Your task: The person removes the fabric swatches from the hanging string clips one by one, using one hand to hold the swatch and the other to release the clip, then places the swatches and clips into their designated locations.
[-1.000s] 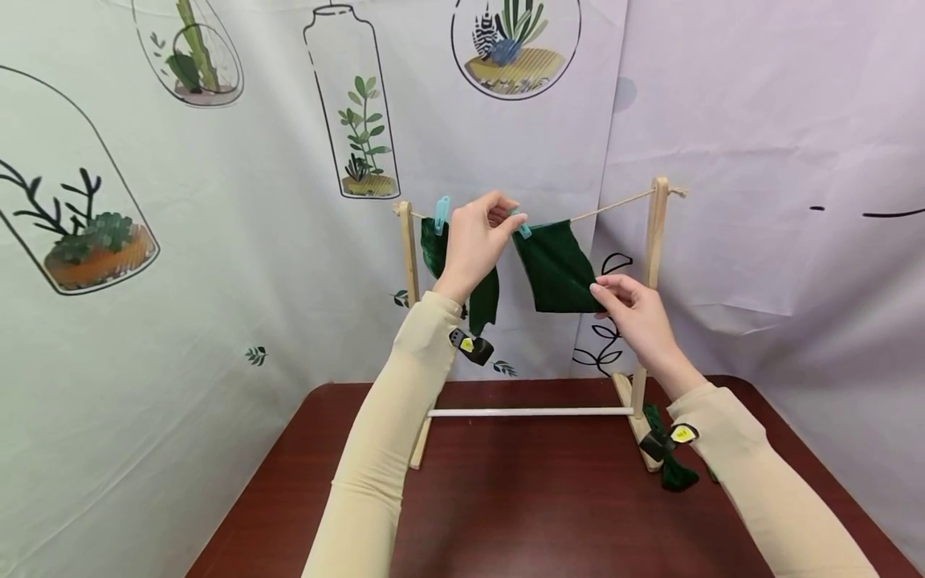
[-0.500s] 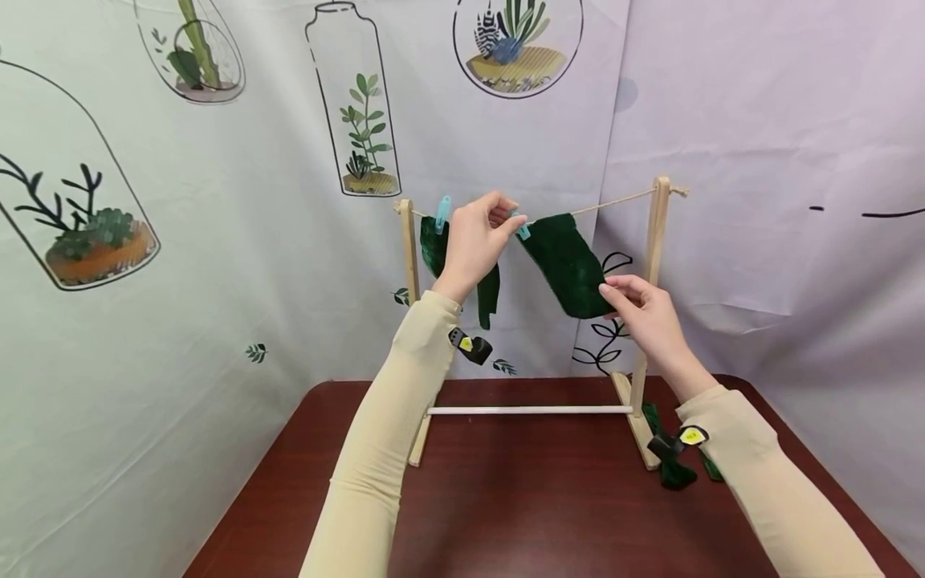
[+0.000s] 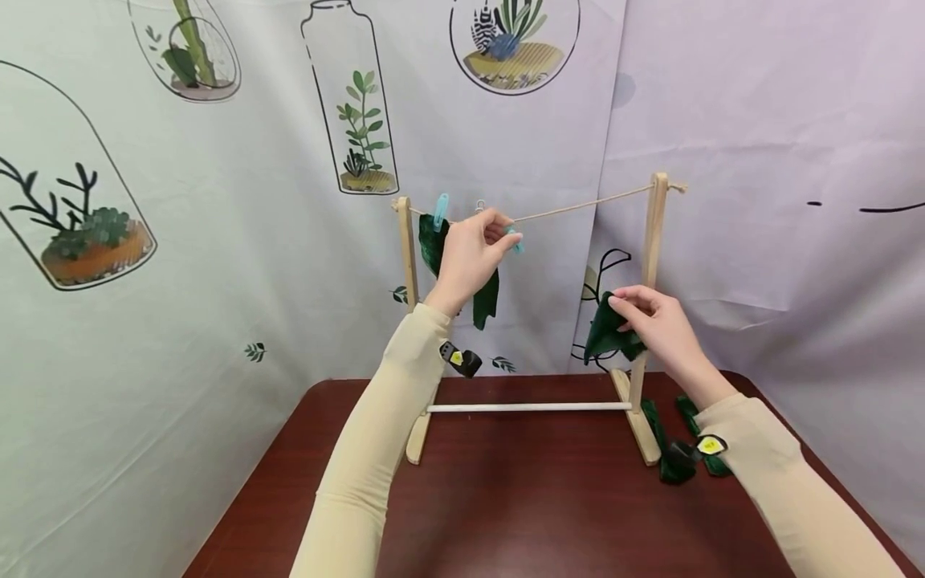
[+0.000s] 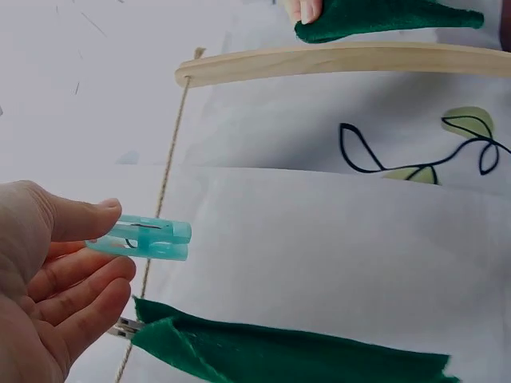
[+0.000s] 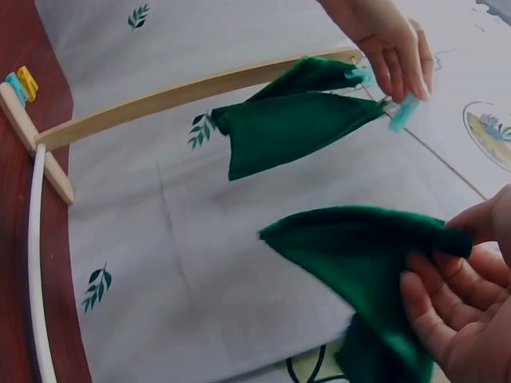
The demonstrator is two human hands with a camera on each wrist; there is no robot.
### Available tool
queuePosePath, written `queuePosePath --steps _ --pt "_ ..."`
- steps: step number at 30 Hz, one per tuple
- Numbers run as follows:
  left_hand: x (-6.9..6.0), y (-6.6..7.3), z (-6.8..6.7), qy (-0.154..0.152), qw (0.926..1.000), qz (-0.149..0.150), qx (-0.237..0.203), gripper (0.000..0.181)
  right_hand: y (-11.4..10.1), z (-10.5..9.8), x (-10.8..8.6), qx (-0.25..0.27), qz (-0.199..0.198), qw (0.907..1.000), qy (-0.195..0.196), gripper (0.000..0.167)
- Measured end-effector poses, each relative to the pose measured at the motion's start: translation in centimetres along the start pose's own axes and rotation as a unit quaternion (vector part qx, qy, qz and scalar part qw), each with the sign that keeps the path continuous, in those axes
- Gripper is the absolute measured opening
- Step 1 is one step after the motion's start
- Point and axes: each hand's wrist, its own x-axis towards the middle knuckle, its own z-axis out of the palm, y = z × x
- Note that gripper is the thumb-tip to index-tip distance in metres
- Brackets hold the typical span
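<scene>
My left hand (image 3: 473,255) pinches a teal clothespin (image 4: 160,239) between thumb and fingers, right beside the cord. A piece of dark green cloth (image 3: 605,333) hangs from my right hand (image 3: 659,325), pinched at one corner, in front of the right post. The cloth is off the cord and folds over itself. Two other green cloths hang at the cord's left end. One is under a second teal clothespin (image 3: 441,213); the other, nearer cloth (image 5: 303,128) hangs from a metal clip (image 4: 126,327). My left hand partly hides them in the head view.
The cord (image 3: 578,209) runs between a left wooden post (image 3: 408,257) and a right post (image 3: 655,233). A white bar (image 3: 531,407) joins their feet above the dark red table (image 3: 520,498). Green cloth pieces (image 3: 678,470) lie at the right foot. A yellow clothespin (image 5: 27,82) is by the left foot.
The green cloth has come off the cord and away from the clothespin. My right hand has carried it slightly down and right; my left hand stays near the cord.
</scene>
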Motion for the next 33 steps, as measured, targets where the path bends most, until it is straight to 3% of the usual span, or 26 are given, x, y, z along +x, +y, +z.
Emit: queuePosePath --steps 7,20,27,33 --pt "-1.9 -1.6 0.0 -0.014 0.9999 -0.001 -0.001 0.024 1.3 -1.2 -1.0 -0.011 0.022 0.9991 -0.034 0.045" --pt "-5.2 -4.5 -0.7 -0.047 0.9970 -0.062 -0.004 0.033 2.7 -3.2 -2.0 -0.076 0.048 0.9940 -0.063 0.045" --pt "-6.2 -5.9 -2.3 -0.061 0.9934 -0.097 -0.010 0.036 3.5 -4.2 -2.8 -0.095 0.059 0.9920 -0.058 0.047" --pt "-7.1 -7.2 -3.8 -0.051 0.9939 -0.098 0.005 0.037 4.4 -5.4 -3.2 -0.090 0.055 0.9932 -0.050 0.044"
